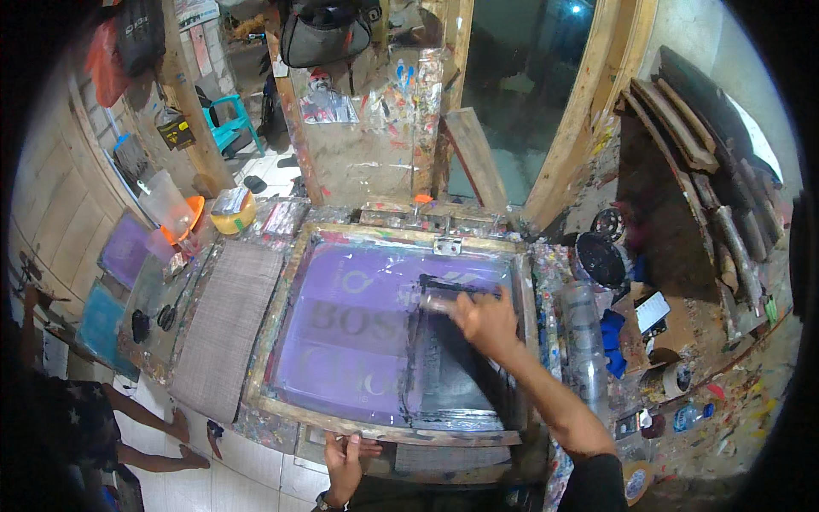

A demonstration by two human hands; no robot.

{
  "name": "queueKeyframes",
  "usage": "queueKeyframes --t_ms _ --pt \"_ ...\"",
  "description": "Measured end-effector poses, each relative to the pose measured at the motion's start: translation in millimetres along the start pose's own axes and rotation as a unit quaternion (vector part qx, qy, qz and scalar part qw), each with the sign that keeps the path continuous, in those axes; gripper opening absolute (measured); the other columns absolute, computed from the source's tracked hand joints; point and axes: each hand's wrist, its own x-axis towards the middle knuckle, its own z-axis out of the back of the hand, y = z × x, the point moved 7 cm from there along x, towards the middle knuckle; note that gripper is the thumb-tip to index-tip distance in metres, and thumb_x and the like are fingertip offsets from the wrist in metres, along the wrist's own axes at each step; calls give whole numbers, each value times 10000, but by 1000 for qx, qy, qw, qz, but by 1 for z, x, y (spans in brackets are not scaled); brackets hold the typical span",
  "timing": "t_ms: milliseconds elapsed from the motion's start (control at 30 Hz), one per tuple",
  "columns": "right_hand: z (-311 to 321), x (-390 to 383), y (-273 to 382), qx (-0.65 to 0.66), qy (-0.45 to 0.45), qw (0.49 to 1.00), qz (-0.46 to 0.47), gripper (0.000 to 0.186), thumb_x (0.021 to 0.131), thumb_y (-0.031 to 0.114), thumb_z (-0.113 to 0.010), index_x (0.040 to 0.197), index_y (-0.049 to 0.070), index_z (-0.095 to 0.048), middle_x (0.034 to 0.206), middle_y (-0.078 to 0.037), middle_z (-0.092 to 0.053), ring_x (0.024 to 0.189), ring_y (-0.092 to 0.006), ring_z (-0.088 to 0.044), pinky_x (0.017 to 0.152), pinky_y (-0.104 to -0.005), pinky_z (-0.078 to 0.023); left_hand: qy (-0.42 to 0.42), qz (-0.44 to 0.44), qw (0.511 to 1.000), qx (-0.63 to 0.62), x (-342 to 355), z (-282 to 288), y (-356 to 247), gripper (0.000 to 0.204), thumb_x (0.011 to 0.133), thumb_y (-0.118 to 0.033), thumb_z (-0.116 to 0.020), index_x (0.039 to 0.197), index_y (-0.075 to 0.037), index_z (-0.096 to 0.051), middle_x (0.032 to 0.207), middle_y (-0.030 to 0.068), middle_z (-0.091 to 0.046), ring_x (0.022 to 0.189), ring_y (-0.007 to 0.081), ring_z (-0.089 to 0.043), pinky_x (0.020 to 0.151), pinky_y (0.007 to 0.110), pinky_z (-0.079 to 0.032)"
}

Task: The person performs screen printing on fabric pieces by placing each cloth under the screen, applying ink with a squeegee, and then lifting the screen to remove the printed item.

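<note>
A wooden-framed printing screen (386,422) with purple mesh (341,282) lies on the bench, pale lettering and emblems across it. Black ink (461,375) covers the right part of the mesh. My right hand (486,320) reaches over that inked part, closed round a squeegee (437,304); its far end shows beyond my fingers, and the rest is partly hidden and blurred. At the front rail of the frame is my left hand (345,465), thumb up and fingers stretched to the right. A metal hinge clamp (448,246) sits on the far rail.
Left of the screen lies a grey woven sheet (226,324), with scissors (167,317) beside it. To the right are a clear plastic cylinder (583,341), a bucket of dark ink (601,258) and a blue-capped bottle (692,416). Another person's legs (149,427) show at lower left.
</note>
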Motion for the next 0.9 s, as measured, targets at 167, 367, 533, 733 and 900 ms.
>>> queueKeyframes --t_ms 167,367,533,733,900 --pt "2 8 -2 71 121 990 -9 462 869 541 -662 971 93 -619 614 -144 -627 603 -362 -660 570 -481 -514 -8 102 995 -9 2 4 4 295 1031 -132 -508 1227 25 -354 846 224 -667 689 296 -712 614 395 -627" --pt "-14 2 -3 120 253 959 48 534 887 613 -593 1045 104 -562 693 -182 -670 673 -393 -682 571 -508 -509 -6 152 988 -32 8 2 12 377 1020 -162 -540 1266 29 -328 813 233 -655 678 320 -709 598 404 -623" --pt "-18 88 -40 53 38 996 60 384 887 442 -667 1018 99 -556 731 -139 -680 667 -347 -683 576 -465 -517 -22 159 987 6 1 6 5 399 1027 -267 -538 1220 18 -337 854 278 -657 706 367 -707 605 420 -607" --pt "-27 19 -15 44 48 998 25 368 865 402 -696 1000 100 -535 769 -101 -646 665 -299 -679 596 -410 -513 -48 174 983 -17 -3 8 8 375 1014 -200 -538 1256 7 -340 831 249 -664 654 330 -707 587 403 -610" --pt "35 -94 62 59 75 992 78 191 826 193 -616 986 92 -582 743 -50 -582 574 -228 -614 546 -359 -485 -37 150 988 -1 -4 4 9 341 1036 -152 -489 1286 19 -333 850 245 -659 698 315 -709 605 401 -613"
